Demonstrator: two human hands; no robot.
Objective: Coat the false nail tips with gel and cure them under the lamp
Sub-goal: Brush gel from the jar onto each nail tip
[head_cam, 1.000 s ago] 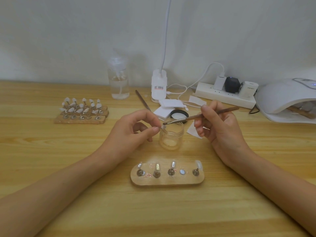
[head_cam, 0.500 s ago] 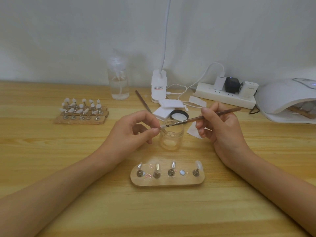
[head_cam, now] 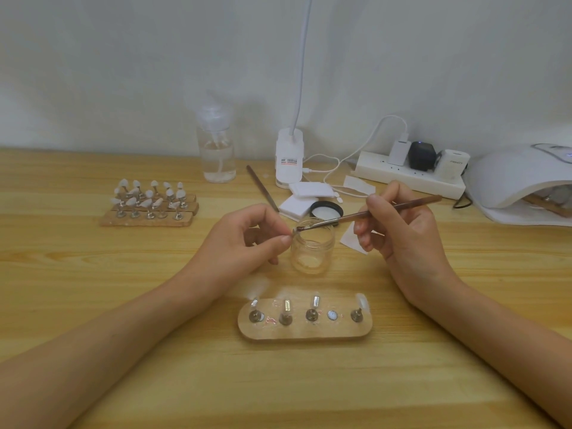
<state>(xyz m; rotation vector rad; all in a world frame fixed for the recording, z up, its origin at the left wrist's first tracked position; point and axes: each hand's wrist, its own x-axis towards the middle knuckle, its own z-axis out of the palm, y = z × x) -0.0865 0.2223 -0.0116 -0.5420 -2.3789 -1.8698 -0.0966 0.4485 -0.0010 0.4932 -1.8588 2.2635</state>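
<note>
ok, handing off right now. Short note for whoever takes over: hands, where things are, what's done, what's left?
Left hand: pinches a small nail tip at the rim of the open gel jar; detail too small to see.
Right hand: holds the brush, bristles on that tip.
Oval holder in front: four stands, one spot empty.
Lamp far right, with another holder inside.
Done: likely that holder.
Left: finish coating, reseat the tip, cure the oval holder.
</note>
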